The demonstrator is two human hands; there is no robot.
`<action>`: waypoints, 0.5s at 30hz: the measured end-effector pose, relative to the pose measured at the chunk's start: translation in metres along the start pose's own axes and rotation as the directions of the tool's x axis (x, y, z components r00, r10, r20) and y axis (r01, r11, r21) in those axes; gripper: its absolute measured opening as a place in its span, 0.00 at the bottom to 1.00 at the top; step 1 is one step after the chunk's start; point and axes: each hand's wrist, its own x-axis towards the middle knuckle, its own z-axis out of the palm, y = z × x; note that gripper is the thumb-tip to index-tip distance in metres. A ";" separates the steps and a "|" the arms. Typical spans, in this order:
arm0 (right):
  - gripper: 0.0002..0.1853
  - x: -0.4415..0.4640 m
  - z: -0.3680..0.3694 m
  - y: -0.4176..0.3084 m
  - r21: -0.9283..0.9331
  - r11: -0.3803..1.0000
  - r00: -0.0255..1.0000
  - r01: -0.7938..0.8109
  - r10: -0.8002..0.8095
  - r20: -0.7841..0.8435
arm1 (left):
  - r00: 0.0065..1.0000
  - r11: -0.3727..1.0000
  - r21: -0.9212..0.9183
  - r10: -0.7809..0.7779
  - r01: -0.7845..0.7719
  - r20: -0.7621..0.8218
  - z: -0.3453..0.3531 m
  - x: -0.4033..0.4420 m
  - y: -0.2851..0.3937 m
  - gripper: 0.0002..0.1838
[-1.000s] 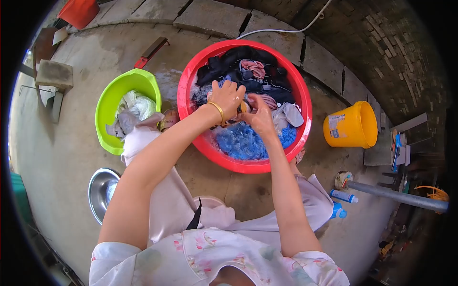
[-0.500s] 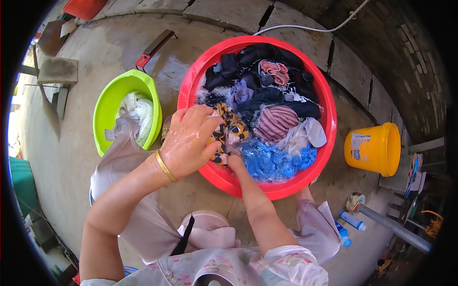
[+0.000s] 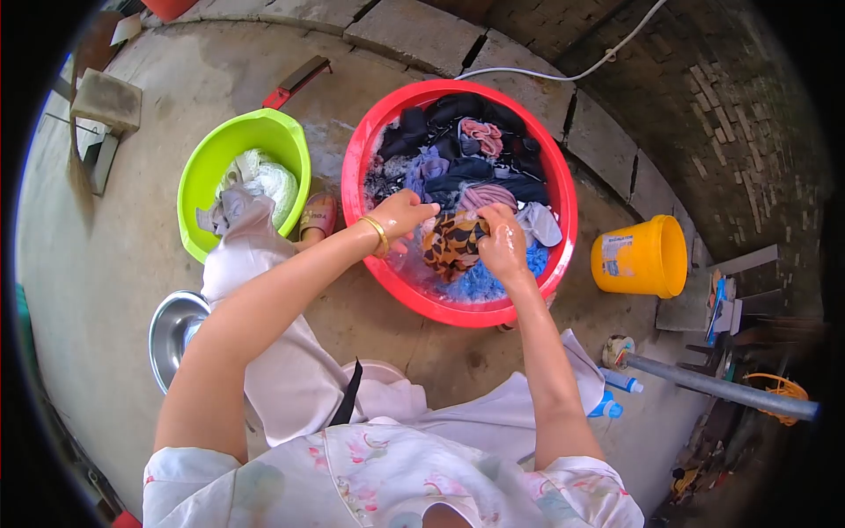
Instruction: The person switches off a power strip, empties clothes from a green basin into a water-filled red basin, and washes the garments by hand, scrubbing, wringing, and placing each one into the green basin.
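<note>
A patterned orange-and-black cloth [image 3: 453, 246] is stretched between my hands over the red tub [image 3: 355, 172]. My left hand [image 3: 400, 218], below a gold bangle, is closed on the cloth's left edge. On the right side my right hand [image 3: 503, 242] grips the same cloth, its fingers wrapped round it. Around and beneath it in the tub lie dark clothes [image 3: 458, 110], a pink cloth [image 3: 481, 137], a striped pink cloth [image 3: 487, 195], a whitish cloth [image 3: 540, 223] and blue fabric [image 3: 480, 286] in sudsy water.
A green basin [image 3: 198, 167] with pale cloths stands left of the tub, a metal bowl [image 3: 161, 339] nearer me. At right are a yellow bucket [image 3: 641, 257], blue bottles [image 3: 621, 380] and a grey pole [image 3: 713, 385]. A hose [image 3: 528, 73] runs behind.
My left hand has come down from above the tub's left rim to the cloth. The patterned cloth has moved right and is now spread between both hands. The view has shifted.
</note>
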 end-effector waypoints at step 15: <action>0.16 -0.049 -0.068 -0.111 0.894 0.408 0.957 -0.184 0.282 0.069 | 0.879 0.515 -0.851 0.356 0.098 0.317 0.042 0.048 -0.006 0.11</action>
